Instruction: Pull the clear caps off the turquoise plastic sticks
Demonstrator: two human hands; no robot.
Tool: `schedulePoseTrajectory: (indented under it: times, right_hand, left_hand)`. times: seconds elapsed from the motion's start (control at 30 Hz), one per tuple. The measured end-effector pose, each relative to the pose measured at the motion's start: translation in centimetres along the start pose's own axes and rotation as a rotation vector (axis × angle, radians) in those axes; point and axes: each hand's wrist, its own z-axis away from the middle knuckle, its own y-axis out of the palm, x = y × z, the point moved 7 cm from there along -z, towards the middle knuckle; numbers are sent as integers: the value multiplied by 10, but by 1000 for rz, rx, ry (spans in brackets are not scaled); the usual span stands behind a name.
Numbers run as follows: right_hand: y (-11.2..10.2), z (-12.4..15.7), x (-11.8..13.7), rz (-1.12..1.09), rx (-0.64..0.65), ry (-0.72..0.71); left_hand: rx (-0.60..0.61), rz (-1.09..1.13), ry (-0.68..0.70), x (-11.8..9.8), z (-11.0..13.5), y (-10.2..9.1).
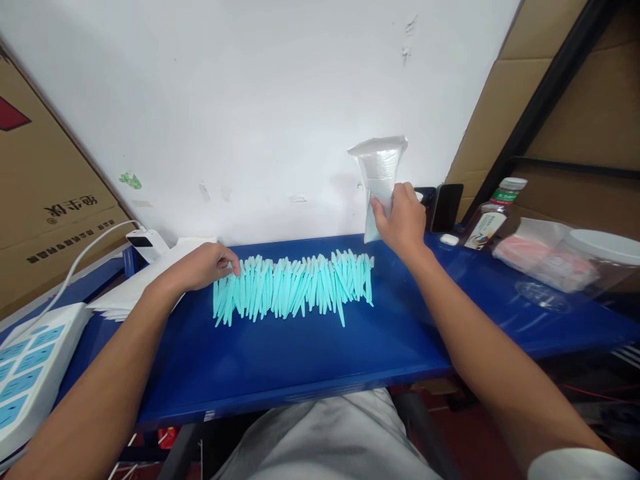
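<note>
A row of several thin turquoise plastic sticks lies spread across the blue table. My left hand rests at the left end of the row, fingers curled, fingertips touching the sticks. My right hand is raised at the back right of the row and grips a bundle of clear plastic bags that stands upright against the white wall.
A stack of white sheets lies left of the sticks, with a white charger and a white power strip further left. At the right stand a dark phone, a bottle and a clear tub. Cardboard boxes flank both sides.
</note>
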Motion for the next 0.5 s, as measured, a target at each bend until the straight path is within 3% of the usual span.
schedulePoseTrajectory:
  times: [0.1,0.17,0.23,0.37,0.43,0.5]
  right_hand:
    - [-9,4,10,-154,-59,-18]
    - [-13,11,21,-381,-102,-10]
    - [-13,21,36,-675,-94,19]
    - [-1,55,80,-1222,95,89]
    - [0,74,103,-1361,172,54]
    - [2,91,120,-1397,231,14]
  left_hand:
    - [-203,118,9,-20,1,-10]
    - [-277,360,22,-40,1,-7]
    - [-202,680,13,-66,0,12]
    - [37,1416,124,-135,4,52]
    - [80,1705,106,-156,7,64]
    - [48,1881,85,-164,9,66]
